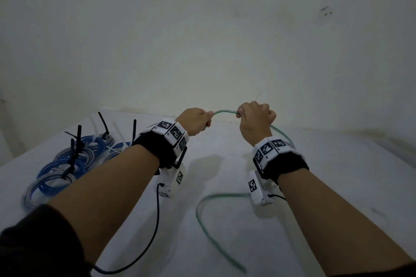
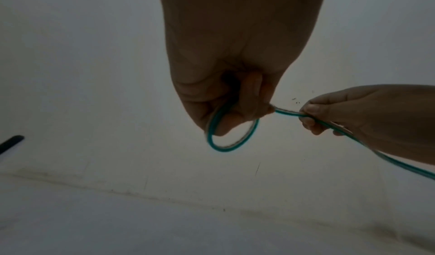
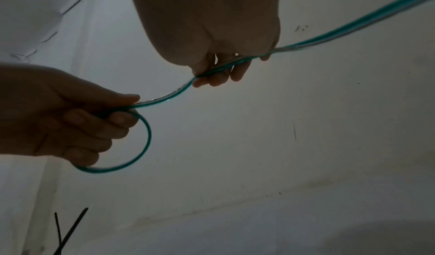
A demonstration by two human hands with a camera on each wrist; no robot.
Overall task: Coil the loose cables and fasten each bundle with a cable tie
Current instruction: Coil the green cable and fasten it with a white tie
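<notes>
We record both hands raised above the white table (image 1: 225, 220), close to the pale wall (image 1: 202, 29), each gripping the same green cable (image 1: 225, 112). The left hand (image 1: 195, 121) has its fingers curled shut around the cable; from the left wrist view a small loop of the green cable (image 2: 231, 143) hangs below the left hand (image 2: 230, 73), with thumb and fingers (image 2: 255, 99) pinching the strand where it leaves the loop. A short arched span of cable bridges the gap between the two hands. The right hand (image 1: 255, 120) is also closed on the cable, fingers folded over it; the right wrist view shows the fingertips (image 3: 219, 78) of the right hand (image 3: 212, 26) hooked over the green cable (image 3: 169, 97), which passes on past the wrist toward the upper right. In the same view the left hand (image 3: 58, 114) holds the loop, fingers wrapped round it. From the right hand the loose remainder drops behind the right wrist, lands on the table and runs in a wide curve toward the near edge; its free end is out of view. At the left of the table lie several blue cable coils (image 1: 67, 164), each cinched with a black cable tie (image 1: 72, 159) whose tail stands up; at least one coil further back carries a pale tie (image 1: 122, 144). Both wrists wear black straps carrying white marker blocks (image 1: 173, 132), and a thin black cord (image 1: 155, 220) hangs from the left wrist unit.
</notes>
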